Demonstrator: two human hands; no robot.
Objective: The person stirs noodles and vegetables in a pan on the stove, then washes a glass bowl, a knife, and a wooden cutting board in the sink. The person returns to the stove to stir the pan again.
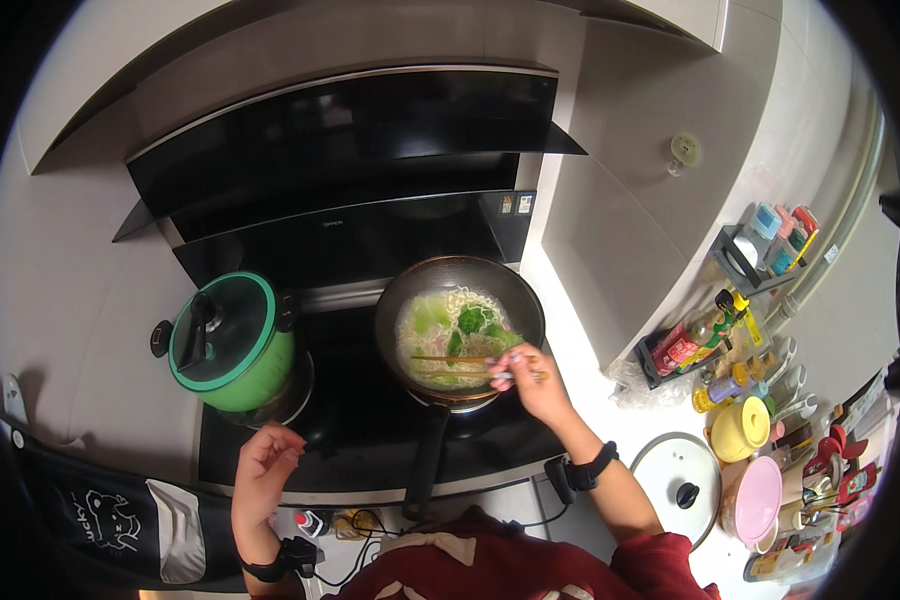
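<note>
My right hand (523, 377) grips a pair of chopsticks (450, 360) over a dark wok (521, 300) on the right side of the stove. The tips reach in among noodles (461, 300) in pale broth, with broccoli (471, 319) and light green leafy vegetable pieces (429, 313). The wok's black handle (424, 465) points toward my body. My left hand (267, 457) hangs empty near the front of the stove, fingers loosely curled and apart. It is closest to a green pot (259, 375) covered by a green-rimmed glass lid (229, 330).
Behind the black glass cooktop (345, 390) rises a dark range hood (345, 120). On the right counter lie a glass lid (667, 469), a yellow jar (735, 431) and a pink-lidded container (754, 499). Wall racks hold sauce bottles (690, 341). Wrist-strap cables (356, 555) run near my waist.
</note>
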